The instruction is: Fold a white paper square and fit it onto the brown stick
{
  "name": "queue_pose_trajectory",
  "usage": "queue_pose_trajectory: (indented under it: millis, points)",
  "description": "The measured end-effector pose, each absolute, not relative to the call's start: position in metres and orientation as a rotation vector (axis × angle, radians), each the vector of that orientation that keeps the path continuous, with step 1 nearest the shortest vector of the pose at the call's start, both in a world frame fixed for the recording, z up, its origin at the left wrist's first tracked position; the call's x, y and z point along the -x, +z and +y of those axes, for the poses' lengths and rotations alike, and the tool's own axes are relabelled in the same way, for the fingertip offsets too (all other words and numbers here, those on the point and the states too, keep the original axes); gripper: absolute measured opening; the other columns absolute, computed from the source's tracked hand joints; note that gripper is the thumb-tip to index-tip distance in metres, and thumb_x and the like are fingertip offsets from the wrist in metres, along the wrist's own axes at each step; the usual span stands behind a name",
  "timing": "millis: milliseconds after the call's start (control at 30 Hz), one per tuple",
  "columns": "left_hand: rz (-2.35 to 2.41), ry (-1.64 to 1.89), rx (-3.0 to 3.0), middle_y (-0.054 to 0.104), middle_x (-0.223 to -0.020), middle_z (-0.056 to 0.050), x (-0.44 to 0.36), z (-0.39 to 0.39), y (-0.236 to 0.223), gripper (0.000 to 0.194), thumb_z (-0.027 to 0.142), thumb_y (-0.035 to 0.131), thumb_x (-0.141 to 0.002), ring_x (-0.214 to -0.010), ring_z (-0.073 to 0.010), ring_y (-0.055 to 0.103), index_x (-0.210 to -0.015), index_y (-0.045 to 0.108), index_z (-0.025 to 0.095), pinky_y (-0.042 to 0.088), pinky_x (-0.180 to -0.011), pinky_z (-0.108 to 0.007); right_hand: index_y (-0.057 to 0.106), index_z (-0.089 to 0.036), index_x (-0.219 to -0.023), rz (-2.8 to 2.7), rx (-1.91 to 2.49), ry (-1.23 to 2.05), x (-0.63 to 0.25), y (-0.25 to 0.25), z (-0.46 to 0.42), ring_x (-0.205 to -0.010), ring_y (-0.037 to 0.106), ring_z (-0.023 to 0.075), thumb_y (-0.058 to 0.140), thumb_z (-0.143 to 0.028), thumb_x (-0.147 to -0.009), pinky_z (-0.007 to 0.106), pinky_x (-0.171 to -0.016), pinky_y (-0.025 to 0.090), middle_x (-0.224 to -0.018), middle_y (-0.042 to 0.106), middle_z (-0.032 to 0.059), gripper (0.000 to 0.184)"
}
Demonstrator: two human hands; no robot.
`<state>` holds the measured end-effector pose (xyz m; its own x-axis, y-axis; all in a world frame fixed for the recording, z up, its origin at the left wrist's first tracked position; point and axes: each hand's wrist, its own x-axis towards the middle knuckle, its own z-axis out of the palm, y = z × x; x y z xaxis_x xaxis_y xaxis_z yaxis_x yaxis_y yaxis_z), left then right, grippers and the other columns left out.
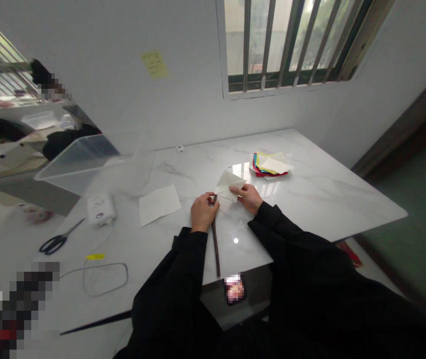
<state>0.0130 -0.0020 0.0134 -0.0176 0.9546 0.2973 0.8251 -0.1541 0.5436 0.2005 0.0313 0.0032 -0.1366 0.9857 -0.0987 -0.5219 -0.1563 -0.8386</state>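
Observation:
In the head view, my left hand [204, 211] is closed around the upper part of a thin dark brown stick [216, 249], whose lower end points toward me. My right hand [249, 197] pinches a folded cream-white sheet of paper [228, 182] between thumb and fingers. The paper's left edge meets the top of the stick near my left fingertips; whether they are joined I cannot tell. Left of my hands, a flat white sheet [159, 204] lies on the table. Farther back on the right is a stack of coloured paper [271, 165] with white pieces on top.
The white marbled table [321, 199] stands against a wall below a barred window [284, 45]. To the left are scissors [58, 242], a white power block [101, 209] with a cable, and a clear plastic bin [82, 159]. A lit phone [234, 289] sits near my lap.

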Motion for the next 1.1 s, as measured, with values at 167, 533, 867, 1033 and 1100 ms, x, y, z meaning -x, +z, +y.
queue_pose_trajectory:
  millis: [167, 533, 867, 1033, 1100]
  points:
    - [1.801, 1.144, -1.760, 0.074, -0.084, -0.002, -0.010, 0.000, 0.016, 0.030, 0.025, 0.070, -0.084, -0.072, -0.0189, 0.064, -0.113, 0.077, 0.021, 0.048, -0.077, -0.032, 0.079, -0.019, -0.091, -0.795, 0.824, 1.602, -0.202, 0.002, 0.032, -0.104, 0.073, 0.0249, 0.101, -0.039, -0.052, 0.036, -0.091, 0.059, -0.102, 0.081, 0.0072, 0.049]
    - [1.168, 1.440, -0.895, 0.075, -0.095, -0.008, 0.001, 0.003, 0.020, 0.055, 0.035, 0.083, -0.072, -0.067, -0.0111, 0.064, -0.121, 0.073, 0.013, 0.051, -0.067, -0.025, 0.080, -0.017, -0.091, -0.772, 0.835, 1.603, -0.203, 0.001, 0.033, -0.106, 0.073, 0.0258, 0.102, -0.038, -0.051, 0.036, -0.093, 0.060, -0.107, 0.080, 0.0095, 0.050]
    - [1.091, 1.420, -0.870, 0.073, -0.090, -0.001, 0.002, 0.000, 0.026, 0.063, 0.033, 0.094, -0.063, -0.065, -0.0069, 0.059, -0.121, 0.074, 0.018, 0.047, -0.062, -0.020, 0.079, -0.020, -0.097, -0.798, 0.824, 1.664, -0.206, 0.000, 0.032, -0.105, 0.072, 0.0236, 0.101, -0.045, -0.053, 0.035, -0.091, 0.058, -0.110, 0.079, 0.0081, 0.055]
    - [1.065, 1.416, -0.925, 0.069, -0.083, 0.002, 0.001, -0.002, 0.028, 0.065, 0.034, 0.095, -0.063, -0.062, -0.0063, 0.056, -0.121, 0.072, 0.019, 0.044, -0.060, -0.019, 0.080, -0.020, -0.097, -0.781, 0.811, 1.681, -0.206, 0.003, 0.030, -0.102, 0.071, 0.0224, 0.102, -0.047, -0.050, 0.033, -0.089, 0.058, -0.108, 0.079, 0.0067, 0.058]
    - [1.069, 1.407, -0.935, 0.069, -0.085, 0.001, 0.001, -0.002, 0.029, 0.065, 0.035, 0.094, -0.064, -0.062, -0.0068, 0.056, -0.123, 0.072, 0.019, 0.044, -0.060, -0.020, 0.079, -0.020, -0.096, -0.783, 0.819, 1.681, -0.206, 0.005, 0.029, -0.102, 0.071, 0.0225, 0.102, -0.046, -0.051, 0.033, -0.089, 0.058, -0.108, 0.079, 0.0067, 0.057]
